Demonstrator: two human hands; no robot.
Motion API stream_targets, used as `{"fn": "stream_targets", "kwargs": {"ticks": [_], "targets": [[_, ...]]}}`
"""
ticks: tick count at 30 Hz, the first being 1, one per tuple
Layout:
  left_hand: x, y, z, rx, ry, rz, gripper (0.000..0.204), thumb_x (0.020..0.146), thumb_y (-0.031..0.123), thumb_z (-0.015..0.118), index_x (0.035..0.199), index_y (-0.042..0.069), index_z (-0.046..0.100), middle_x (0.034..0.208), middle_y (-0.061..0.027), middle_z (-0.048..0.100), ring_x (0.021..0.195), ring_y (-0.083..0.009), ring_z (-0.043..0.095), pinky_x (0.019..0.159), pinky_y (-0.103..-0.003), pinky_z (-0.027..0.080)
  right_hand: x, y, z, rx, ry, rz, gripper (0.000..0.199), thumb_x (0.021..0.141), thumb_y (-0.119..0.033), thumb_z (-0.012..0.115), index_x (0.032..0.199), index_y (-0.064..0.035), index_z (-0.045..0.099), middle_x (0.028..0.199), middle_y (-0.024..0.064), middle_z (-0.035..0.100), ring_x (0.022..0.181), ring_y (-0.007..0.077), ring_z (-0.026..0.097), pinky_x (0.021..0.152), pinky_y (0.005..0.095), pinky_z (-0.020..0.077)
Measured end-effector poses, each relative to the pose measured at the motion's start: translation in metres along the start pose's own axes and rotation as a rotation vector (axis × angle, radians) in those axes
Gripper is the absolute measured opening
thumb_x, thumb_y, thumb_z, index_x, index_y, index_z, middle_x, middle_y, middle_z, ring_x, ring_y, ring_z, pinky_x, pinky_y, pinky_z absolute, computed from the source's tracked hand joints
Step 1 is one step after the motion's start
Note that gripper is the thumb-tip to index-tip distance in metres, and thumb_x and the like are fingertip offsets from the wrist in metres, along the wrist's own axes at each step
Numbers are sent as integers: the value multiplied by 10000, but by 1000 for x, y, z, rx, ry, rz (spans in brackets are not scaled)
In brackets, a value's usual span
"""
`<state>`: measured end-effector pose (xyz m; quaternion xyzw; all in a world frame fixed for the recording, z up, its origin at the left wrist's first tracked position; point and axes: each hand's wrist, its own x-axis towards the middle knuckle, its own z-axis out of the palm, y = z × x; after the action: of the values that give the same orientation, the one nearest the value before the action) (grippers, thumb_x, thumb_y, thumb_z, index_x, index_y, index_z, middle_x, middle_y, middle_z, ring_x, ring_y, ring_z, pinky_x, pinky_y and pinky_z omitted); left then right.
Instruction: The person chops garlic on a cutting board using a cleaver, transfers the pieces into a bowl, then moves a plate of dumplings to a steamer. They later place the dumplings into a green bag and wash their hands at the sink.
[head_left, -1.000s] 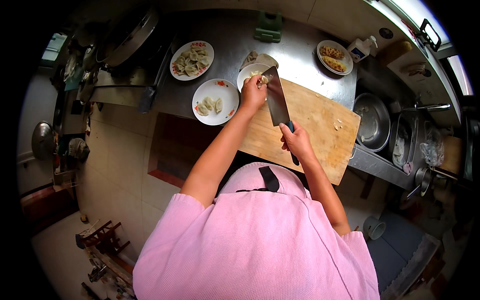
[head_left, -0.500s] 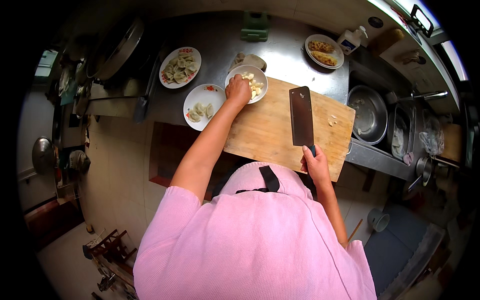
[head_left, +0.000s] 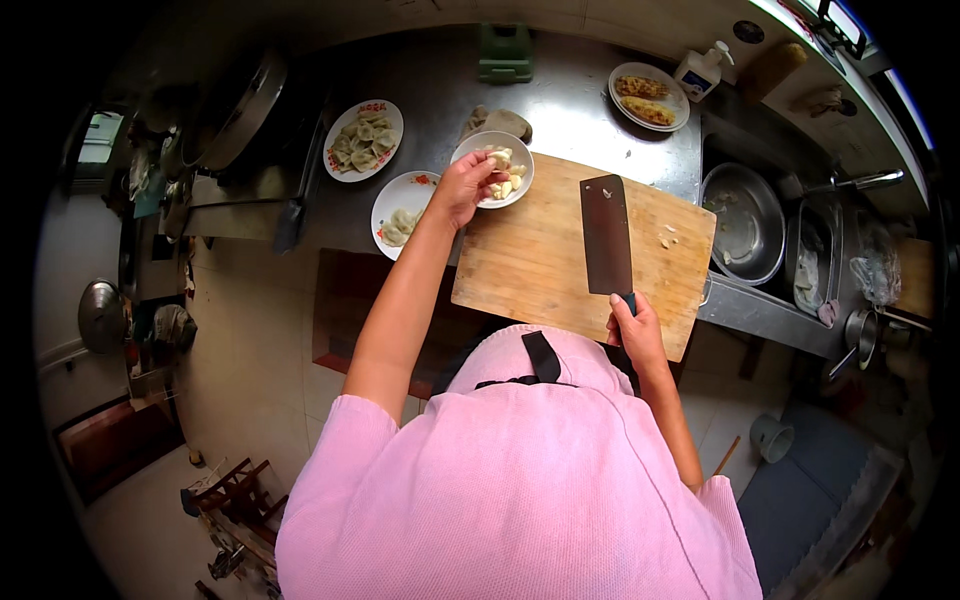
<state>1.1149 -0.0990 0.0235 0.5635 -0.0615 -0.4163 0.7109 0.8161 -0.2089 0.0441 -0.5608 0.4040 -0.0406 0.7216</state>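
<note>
My left hand (head_left: 468, 190) is over the near left side of a white bowl (head_left: 529, 172), its fingers pinched on pale, peeled garlic cloves (head_left: 499, 158). More cloves lie in the bowl below. The bowl sits by the far left corner of a wooden cutting board (head_left: 530, 255). My right hand (head_left: 638, 328) grips the handle of a cleaver (head_left: 606, 240), whose broad dark blade points away from me above the board; whether it touches the wood I cannot tell. A few pale bits cling near its tip. Small garlic pieces (head_left: 669, 238) lie right of the blade.
Dumplings fill one patterned plate (head_left: 347, 172); a nearer plate (head_left: 393, 196) holds a few, partly behind my left wrist. At the far right are a plate of corn (head_left: 672, 120) and a pump bottle (head_left: 704, 70). A metal basin (head_left: 770, 225) is in the sink. A green box (head_left: 506, 55) stands at the back.
My left hand has lifted from inside the bowl and pulled back slightly, with garlic cloves now showing at its fingertips. The right hand and cleaver are nearly unmoved; the view has shifted slightly.
</note>
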Motion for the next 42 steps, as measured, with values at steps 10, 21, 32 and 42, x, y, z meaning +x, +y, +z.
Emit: {"fn": "stream_targets", "kwargs": {"ticks": [10, 21, 32, 42], "targets": [[12, -11, -32, 194, 310, 78, 139, 807, 137, 532, 915, 50, 531, 773, -14, 577, 636, -62, 540, 473, -164, 355, 3, 0, 3, -27, -36, 26, 178, 841, -231, 512, 812, -61, 471, 551, 16, 472, 379, 88, 432, 364, 216, 354], [41, -35, -43, 665, 343, 296, 190, 776, 125, 546, 916, 1, 573, 805, -63, 599, 707, -122, 572, 578, -232, 439, -4, 5, 3, -50, -9, 51, 194, 832, -226, 519, 783, -46, 465, 547, 20, 469, 377, 77, 430, 361, 210, 374], [22, -26, -26, 1234, 391, 401, 157, 710, 124, 540, 838, 104, 629, 857, -144, 565, 782, -283, 565, 681, -368, 454, -1, 10, 0, -63, 19, 57, 193, 830, -222, 525, 761, -55, 455, 541, 17, 474, 378, 75, 435, 358, 207, 368], [19, -20, -9, 1577, 290, 268, 206, 741, 140, 467, 854, 131, 638, 947, -141, 541, 868, -297, 539, 712, -403, 442, -3, 7, 0, -80, 31, 75, 201, 828, -219, 527, 752, -48, 453, 537, 23, 471, 383, 81, 439, 362, 216, 382]]}}
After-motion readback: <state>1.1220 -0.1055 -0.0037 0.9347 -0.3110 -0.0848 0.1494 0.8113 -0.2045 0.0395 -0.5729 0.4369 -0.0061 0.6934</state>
